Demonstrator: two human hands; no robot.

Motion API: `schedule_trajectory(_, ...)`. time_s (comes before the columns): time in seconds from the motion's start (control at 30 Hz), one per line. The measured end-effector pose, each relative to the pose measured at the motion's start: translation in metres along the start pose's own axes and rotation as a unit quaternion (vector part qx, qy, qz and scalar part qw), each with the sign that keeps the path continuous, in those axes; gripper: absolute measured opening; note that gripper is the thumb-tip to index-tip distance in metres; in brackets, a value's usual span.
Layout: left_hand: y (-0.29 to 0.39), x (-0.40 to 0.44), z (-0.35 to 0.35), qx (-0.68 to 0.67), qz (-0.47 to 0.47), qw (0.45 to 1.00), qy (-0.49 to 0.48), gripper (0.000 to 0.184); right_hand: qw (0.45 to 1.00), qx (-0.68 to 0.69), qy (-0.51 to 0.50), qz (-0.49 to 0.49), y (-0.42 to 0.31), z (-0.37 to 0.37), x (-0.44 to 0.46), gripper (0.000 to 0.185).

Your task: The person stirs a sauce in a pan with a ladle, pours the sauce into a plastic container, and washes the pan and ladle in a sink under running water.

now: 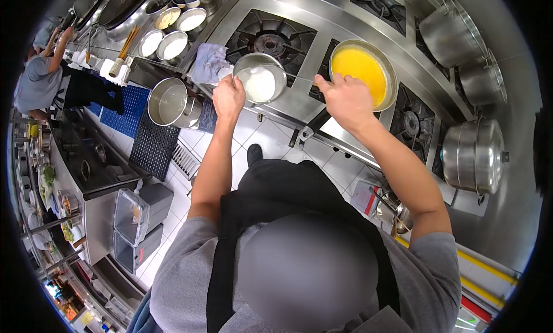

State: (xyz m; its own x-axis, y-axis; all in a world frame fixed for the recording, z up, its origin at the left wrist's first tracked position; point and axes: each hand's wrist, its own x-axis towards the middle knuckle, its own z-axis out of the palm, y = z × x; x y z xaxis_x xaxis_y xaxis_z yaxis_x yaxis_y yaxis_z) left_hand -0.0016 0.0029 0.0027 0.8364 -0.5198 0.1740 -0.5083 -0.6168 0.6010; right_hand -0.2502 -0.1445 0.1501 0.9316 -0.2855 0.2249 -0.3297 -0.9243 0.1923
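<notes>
Yellow contents [356,68] lie in a round metal pan [393,84] on the stove [314,31], at upper right of centre in the frame. To its left, just above the frame's centre, is a smaller steel bowl [246,63] with white contents [259,84]; whether it rests on the stove or is lifted cannot be told. The person's hands are apart: the left hand [230,95] is curled at the bowl's left side, its exact grip hidden, while the right hand [347,100] is closed around a thin metal utensil [299,77] reaching leftward into the bowl. The right hand also overlaps the view of the pan. A crumpled lilac cloth [208,62] lies just left of the bowl, and a deep steel pot [168,103] stands lower left of the cloth. Large pots [472,154] line the right side of the frame.
</notes>
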Motion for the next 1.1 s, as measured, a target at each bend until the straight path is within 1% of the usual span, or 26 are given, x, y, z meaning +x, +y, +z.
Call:
schedule_trajectory(0.07,0.003,-0.001,0.0,-0.008,0.01,1.0,0.01,0.029,0.996,0.02,-0.071,0.043,-0.014,0.005,0.003,0.03)
schedule_trajectory(0.1,0.003,-0.001,0.003,-0.008,0.011,1.0,0.012,0.029,0.996,0.019,-0.069,0.043,-0.02,0.0,0.007,0.03)
schedule_trajectory(0.13,0.001,-0.002,0.008,-0.025,0.023,0.999,0.036,0.03,0.982,0.074,-0.155,0.084,-0.026,-0.007,0.011,0.029)
schedule_trajectory(0.17,0.0,-0.003,0.011,-0.041,0.036,0.997,0.059,0.03,0.955,0.128,-0.239,0.125,-0.029,-0.011,0.014,0.029)
schedule_trajectory(0.2,0.001,-0.004,0.009,-0.04,0.035,0.997,0.061,0.03,0.937,0.172,-0.252,0.169,-0.029,-0.009,0.013,0.028)
schedule_trajectory(0.23,0.003,-0.005,0.007,-0.036,0.027,0.998,0.05,0.03,0.938,0.172,-0.251,0.168,-0.027,-0.005,0.012,0.028)
schedule_trajectory(0.3,0.004,-0.006,0.004,-0.033,0.019,0.998,0.04,0.029,0.875,0.315,-0.251,0.269,-0.02,0.006,0.009,0.029)
schedule_trajectory(0.33,0.003,-0.006,0.003,-0.035,0.019,0.998,0.038,0.029,0.875,0.314,-0.25,0.269,-0.016,0.018,0.006,0.029)
schedule_trajectory(0.4,0.001,-0.005,0.005,-0.037,0.021,0.998,0.036,0.029,0.814,0.418,-0.242,0.323,-0.012,0.035,0.003,0.031)
schedule_trajectory(0.43,-0.001,-0.006,0.007,-0.038,0.024,0.998,0.042,0.029,0.814,0.418,-0.241,0.323,-0.011,0.037,0.001,0.031)
schedule_trajectory(0.5,-0.003,-0.006,0.006,-0.038,0.027,0.998,0.049,0.029,0.795,0.428,-0.257,0.344,-0.013,0.033,0.003,0.034)
schedule_trajectory(0.53,-0.002,-0.006,0.005,-0.04,0.023,0.998,0.05,0.03,0.795,0.429,-0.257,0.343,-0.015,0.026,0.002,0.034)
schedule_trajectory(0.6,-0.002,-0.007,0.004,-0.042,0.016,0.998,0.052,0.03,0.875,0.331,-0.196,0.295,-0.018,0.003,-0.003,0.033)
schedule_trajectory(0.63,-0.003,-0.006,0.004,-0.041,0.013,0.998,0.05,0.031,0.875,0.33,-0.198,0.294,-0.018,-0.005,-0.005,0.033)
schedule_trajectory(0.7,-0.003,-0.006,0.002,-0.04,0.009,0.998,0.049,0.032,0.948,0.211,-0.13,0.202,-0.016,-0.016,-0.009,0.03)
schedule_trajectory(0.73,-0.003,-0.006,0.0,-0.028,-0.005,0.999,0.028,0.032,0.948,0.212,-0.13,0.2,-0.015,-0.018,-0.011,0.03)
schedule_trajectory(0.77,-0.002,-0.005,0.0,-0.016,-0.02,1.0,0.008,0.032,0.969,0.17,-0.08,0.16,-0.011,-0.019,-0.012,0.026)
schedule_trajectory(0.8,-0.002,-0.005,0.0,-0.016,-0.023,1.0,0.01,0.032,0.984,0.127,-0.029,0.12,-0.009,-0.019,-0.013,0.024)
schedule_trajectory(0.83,-0.002,-0.005,0.0,-0.01,-0.025,1.0,0.01,0.032,0.984,0.128,-0.028,0.117,-0.007,-0.019,-0.012,0.024)
schedule_trajectory(0.9,0.0,-0.005,0.0,-0.006,-0.027,1.0,0.01,0.032,0.995,0.055,0.035,0.078,-0.004,-0.019,-0.012,0.024)
schedule_trajectory(1.03,0.0,-0.005,-0.003,-0.018,-0.028,0.999,0.007,0.033,0.996,0.042,0.039,0.064,-0.005,-0.013,-0.01,0.024)
schedule_trajectory(1.1,-0.002,-0.005,-0.003,-0.018,-0.033,0.999,0.008,0.033,0.996,0.044,0.017,0.077,-0.009,-0.014,-0.009,0.024)
